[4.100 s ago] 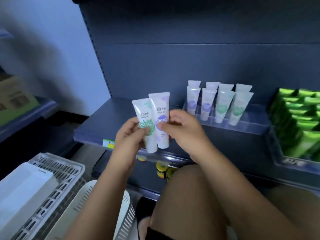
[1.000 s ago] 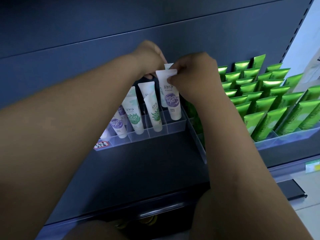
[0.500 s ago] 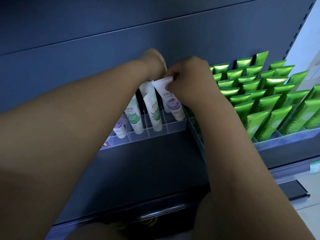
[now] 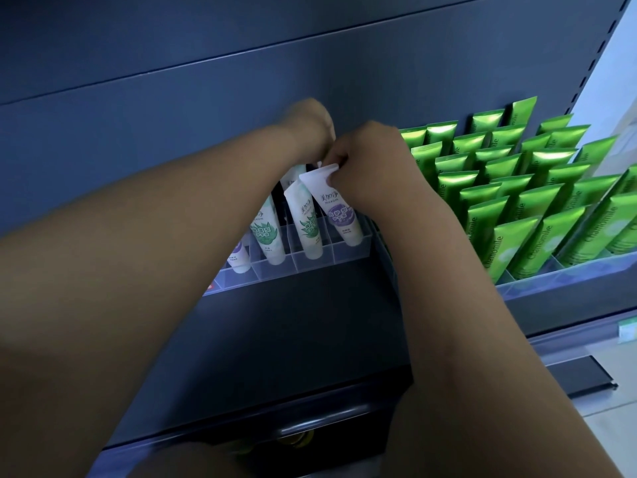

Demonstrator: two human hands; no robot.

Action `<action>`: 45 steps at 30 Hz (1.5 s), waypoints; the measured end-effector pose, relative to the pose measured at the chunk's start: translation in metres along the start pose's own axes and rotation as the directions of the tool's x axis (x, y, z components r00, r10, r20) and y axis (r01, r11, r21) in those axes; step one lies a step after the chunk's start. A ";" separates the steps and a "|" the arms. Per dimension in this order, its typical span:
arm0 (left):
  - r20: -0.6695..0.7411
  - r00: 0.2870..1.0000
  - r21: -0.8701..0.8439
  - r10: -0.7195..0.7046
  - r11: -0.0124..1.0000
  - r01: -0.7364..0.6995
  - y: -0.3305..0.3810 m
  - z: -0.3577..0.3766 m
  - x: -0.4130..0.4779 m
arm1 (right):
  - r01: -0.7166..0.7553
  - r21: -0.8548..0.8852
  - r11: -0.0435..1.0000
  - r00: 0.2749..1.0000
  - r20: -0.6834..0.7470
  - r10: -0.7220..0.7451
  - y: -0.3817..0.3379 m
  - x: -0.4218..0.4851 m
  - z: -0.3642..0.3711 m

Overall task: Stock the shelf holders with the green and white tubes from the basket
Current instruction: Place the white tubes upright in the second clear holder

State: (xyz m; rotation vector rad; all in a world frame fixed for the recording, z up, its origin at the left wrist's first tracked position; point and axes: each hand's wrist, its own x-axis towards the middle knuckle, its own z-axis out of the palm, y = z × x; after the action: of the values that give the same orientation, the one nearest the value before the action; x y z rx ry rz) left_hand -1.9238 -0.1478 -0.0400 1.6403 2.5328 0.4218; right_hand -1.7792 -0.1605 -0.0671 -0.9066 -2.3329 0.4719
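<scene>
A clear divided holder (image 4: pixel 312 262) stands on the dark shelf and holds white tubes cap-down. My right hand (image 4: pixel 368 167) pinches the crimped top of a white tube with a purple label (image 4: pixel 336 210), which leans left in the holder's rightmost front slot. Left of it stand a green-leaf tube (image 4: pixel 306 225) and another green-label tube (image 4: pixel 265 232); a purple-label tube (image 4: pixel 238 258) shows only its lower end below my left forearm. My left hand (image 4: pixel 310 127) reaches behind the front row, fingers hidden, so what it holds is unclear. The basket is out of view.
A second clear tray (image 4: pixel 565 274) to the right is packed with several rows of bright green tubes (image 4: pixel 517 208). The shelf's blue back panel (image 4: pixel 206 63) rises close behind the hands. A bare strip of dark shelf (image 4: pixel 293 322) lies in front of the holder.
The purple-label tube has been lowered into the rightmost slot and now tilts left. Both hands have stayed at the tube tops, and the view has shifted little.
</scene>
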 end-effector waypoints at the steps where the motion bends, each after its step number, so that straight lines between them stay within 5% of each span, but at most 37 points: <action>1: -0.010 1.000 0.001 0.008 1.000 -0.008 -0.001 -0.001 0.000 | 0.002 -0.012 1.000 1.000 0.000 -0.002 0.000 0.000 0.000; 27: -0.182 0.976 0.010 0.122 0.993 -0.122 -0.023 0.002 -0.018 | -0.056 -0.097 0.994 0.995 0.073 0.063 -0.003 -0.003 0.006; 45: -0.477 0.872 0.160 0.109 0.986 -0.036 -0.037 -0.018 -0.110 | -0.014 -0.236 0.972 0.999 -0.046 0.003 -0.026 -0.016 -0.002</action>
State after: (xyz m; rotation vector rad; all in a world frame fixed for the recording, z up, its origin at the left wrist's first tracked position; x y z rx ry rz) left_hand -1.9150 -0.2648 -0.0406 1.8865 2.9196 0.7593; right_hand -1.7808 -0.1897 -0.0588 -1.0254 -2.3786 0.1751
